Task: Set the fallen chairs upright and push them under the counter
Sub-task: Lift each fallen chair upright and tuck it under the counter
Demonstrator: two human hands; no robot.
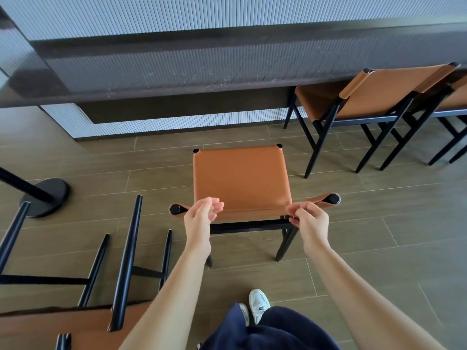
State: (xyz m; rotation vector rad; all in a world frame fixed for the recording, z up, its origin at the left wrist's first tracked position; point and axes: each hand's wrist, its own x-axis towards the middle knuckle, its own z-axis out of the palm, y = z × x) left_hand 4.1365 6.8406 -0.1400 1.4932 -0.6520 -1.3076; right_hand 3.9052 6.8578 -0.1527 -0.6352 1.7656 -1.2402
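Note:
An upright chair [240, 180] with a tan leather seat and a black frame stands on the floor in front of the counter [177, 82], its backrest towards me. My left hand [201, 218] hovers with relaxed fingers over the left part of the backrest. Fingers and thumb of my right hand [308, 221] curl round the right part of the backrest. A second chair [125, 248] lies fallen at the lower left, black legs pointing away from me and its tan seat at the bottom edge.
Two more tan chairs [379, 97] stand tucked under the counter at the right. A black post with a round base [48, 195] stands at the left. Open floor lies between the upright chair and the counter. My shoes [257, 304] are just behind the chair.

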